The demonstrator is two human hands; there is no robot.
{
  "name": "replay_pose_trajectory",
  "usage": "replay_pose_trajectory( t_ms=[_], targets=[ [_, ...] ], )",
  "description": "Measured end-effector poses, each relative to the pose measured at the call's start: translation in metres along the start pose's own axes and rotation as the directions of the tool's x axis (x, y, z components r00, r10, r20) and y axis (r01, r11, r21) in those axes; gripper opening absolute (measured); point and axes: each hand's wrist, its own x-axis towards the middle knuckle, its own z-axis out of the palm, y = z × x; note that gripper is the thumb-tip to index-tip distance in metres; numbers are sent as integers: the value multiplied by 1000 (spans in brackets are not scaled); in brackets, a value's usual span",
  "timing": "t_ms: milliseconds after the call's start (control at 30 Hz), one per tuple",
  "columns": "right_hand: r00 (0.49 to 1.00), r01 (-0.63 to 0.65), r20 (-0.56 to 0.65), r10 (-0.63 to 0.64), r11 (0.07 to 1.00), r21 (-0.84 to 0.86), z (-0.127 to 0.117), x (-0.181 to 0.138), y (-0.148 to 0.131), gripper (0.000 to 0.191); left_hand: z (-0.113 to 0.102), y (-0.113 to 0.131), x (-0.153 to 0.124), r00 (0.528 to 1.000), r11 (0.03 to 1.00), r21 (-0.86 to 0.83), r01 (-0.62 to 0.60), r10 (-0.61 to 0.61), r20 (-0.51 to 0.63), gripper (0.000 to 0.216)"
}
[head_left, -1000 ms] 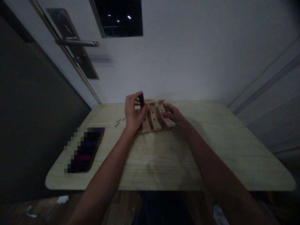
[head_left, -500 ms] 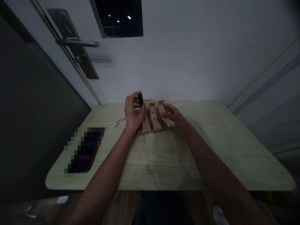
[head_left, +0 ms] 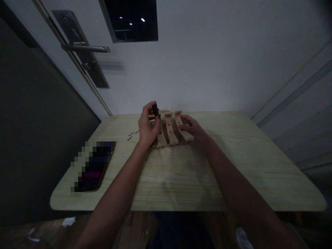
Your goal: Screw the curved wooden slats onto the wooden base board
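Observation:
My left hand (head_left: 148, 125) is closed round a short, black-handled tool (head_left: 155, 109), held upright by thumb and fingers over the left side of a wooden rack. Its lower end is hidden. My right hand (head_left: 193, 127) grips the rightmost curved wooden hook (head_left: 184, 128), thumb on top and fingers around the far side. That hook sits at a slant. Beside it, the middle wooden hook (head_left: 171, 131) and the left wooden hook (head_left: 161, 136) lie side by side, with dark holes in them. Beneath them is a brown board (head_left: 166, 146) with a shiny, film-like edge.
Several screws (head_left: 130, 137) lie on the pale wooden table (head_left: 186, 180), left of my left hand. A phone (head_left: 97, 169) rests near the table's left edge. Behind the table stands a white door with a metal handle (head_left: 90, 48).
My left hand's fingers have shifted slightly around the black-handled tool. My right hand and the wooden hooks look the same as before.

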Motion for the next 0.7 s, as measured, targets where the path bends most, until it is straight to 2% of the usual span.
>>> replay_pose_trajectory(
  t_ms=[167, 367, 700],
  targets=[
    [999, -6, -35, 7, 1000, 16, 0, 1, 4, 56, 1, -2, 1, 999, 999, 33, -6, 7, -37, 46],
    [1000, -3, 1, 3, 1000, 0, 0, 0, 1, 58, 0, -6, 2, 989, 994, 104, -33, 48, -141, 45],
    [1000, -18, 2, 18, 1000, 13, 0, 0, -1, 58, 1, -7, 2, 993, 996, 82, -20, 29, -118, 44]
  ],
)
